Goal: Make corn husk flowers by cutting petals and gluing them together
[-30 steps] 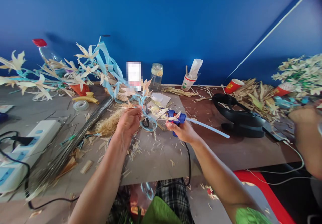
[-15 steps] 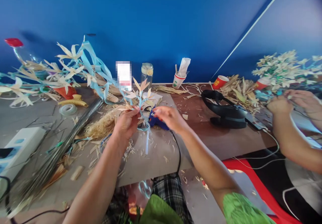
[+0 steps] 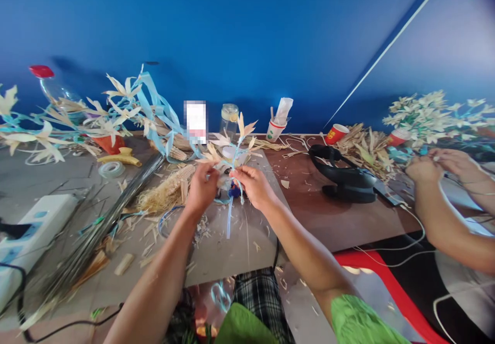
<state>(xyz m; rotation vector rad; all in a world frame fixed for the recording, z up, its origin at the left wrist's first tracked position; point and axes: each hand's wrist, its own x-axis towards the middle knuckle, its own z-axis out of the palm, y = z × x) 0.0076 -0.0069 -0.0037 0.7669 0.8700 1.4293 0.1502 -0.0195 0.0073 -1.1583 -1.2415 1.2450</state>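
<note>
A flower sprig [image 3: 238, 144], pale pointed petals (some faintly orange) on a light-blue stem, stands nearly upright in the right fingers [image 3: 247, 175]. Below it a blue glue gun [image 3: 234, 190], mostly hidden, apparently lies on the counter [image 3: 216, 261], its translucent stick [image 3: 229, 220] pointing near.

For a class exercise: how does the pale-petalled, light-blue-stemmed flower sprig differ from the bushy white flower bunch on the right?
The sprig has few, spread petals; the bunch has many crowded blooms. The right hand holds the sprig; the bunch rises above a red paper cup. Both show pale, pointed petals.
</note>
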